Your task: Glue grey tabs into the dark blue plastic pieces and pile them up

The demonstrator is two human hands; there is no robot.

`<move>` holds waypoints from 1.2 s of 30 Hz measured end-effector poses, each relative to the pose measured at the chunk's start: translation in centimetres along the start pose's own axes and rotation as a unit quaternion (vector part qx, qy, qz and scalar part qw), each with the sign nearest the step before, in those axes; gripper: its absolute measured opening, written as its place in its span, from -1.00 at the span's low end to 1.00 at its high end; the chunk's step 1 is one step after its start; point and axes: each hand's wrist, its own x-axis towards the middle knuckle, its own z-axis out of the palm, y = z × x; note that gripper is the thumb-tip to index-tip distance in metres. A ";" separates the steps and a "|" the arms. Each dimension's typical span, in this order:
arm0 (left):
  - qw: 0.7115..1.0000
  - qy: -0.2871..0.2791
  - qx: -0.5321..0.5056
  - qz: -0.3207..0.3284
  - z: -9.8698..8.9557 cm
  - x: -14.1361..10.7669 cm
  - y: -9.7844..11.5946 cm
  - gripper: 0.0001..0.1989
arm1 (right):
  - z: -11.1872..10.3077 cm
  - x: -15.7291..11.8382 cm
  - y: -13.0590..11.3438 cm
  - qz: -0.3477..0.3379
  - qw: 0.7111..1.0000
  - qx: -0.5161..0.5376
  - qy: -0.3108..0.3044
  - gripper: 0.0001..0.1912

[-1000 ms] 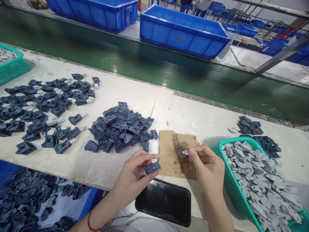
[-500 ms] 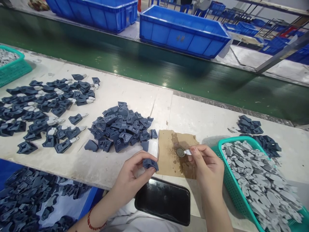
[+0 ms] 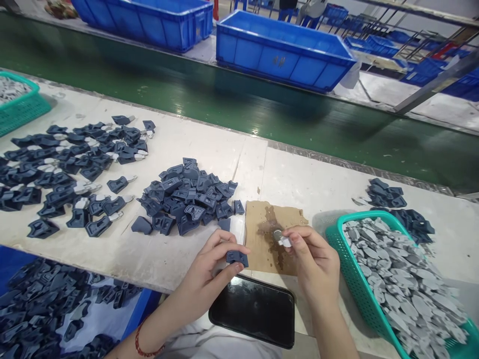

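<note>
Between the thumb and fingers of my left hand (image 3: 213, 264) is a dark blue plastic part (image 3: 237, 258). My right hand (image 3: 314, 254) pinches a small white piece (image 3: 285, 242) above a brown cardboard sheet (image 3: 258, 249) with wet dark stains. Close to that piece, a small round grey disc (image 3: 277, 235) shows on the cardboard. A pile of dark blue parts (image 3: 187, 194) lies to the left of the cardboard. Below both hands rests a black phone (image 3: 252, 311).
A green basket (image 3: 340, 249) of grey-white pieces stands at the right, with more blue parts (image 3: 385, 193) behind it. Joined blue-and-white parts (image 3: 75, 159) spread at the left. Beyond the table runs a green belt (image 3: 224, 109), with blue crates (image 3: 280, 52) past it.
My right hand has shifted slightly left and the white piece has turned in its fingers. My left hand has moved a little right with the blue part, its index finger now extended over it.
</note>
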 end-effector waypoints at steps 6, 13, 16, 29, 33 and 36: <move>1.000 -0.029 0.002 -0.004 0.1 0.4 0.5 -0.75 | 1.2 -0.6 -2.1 -0.094 0.987 -0.039 -0.120 -0.81; 0.998 -0.035 0.035 0.025 0.2 0.4 0.8 -0.75 | 2.9 -0.1 -3.1 -0.198 0.952 -0.045 -0.227 -0.83; 0.998 -0.046 0.037 0.017 0.3 0.5 0.9 -0.72 | 3.2 0.0 -3.0 -0.210 0.947 -0.056 -0.238 -0.82; 0.998 -0.045 0.043 -0.001 0.3 0.4 0.8 -0.73 | 3.6 0.0 -2.7 -0.228 0.938 -0.073 -0.251 -0.82; 0.999 -0.037 0.038 -0.002 0.3 0.4 0.7 -0.74 | 3.8 -0.1 -2.6 -0.252 0.931 -0.073 -0.254 -0.81; 0.999 -0.037 0.028 0.002 0.3 0.4 0.6 -0.74 | 4.0 -0.2 -2.5 -0.259 0.928 -0.068 -0.260 -0.81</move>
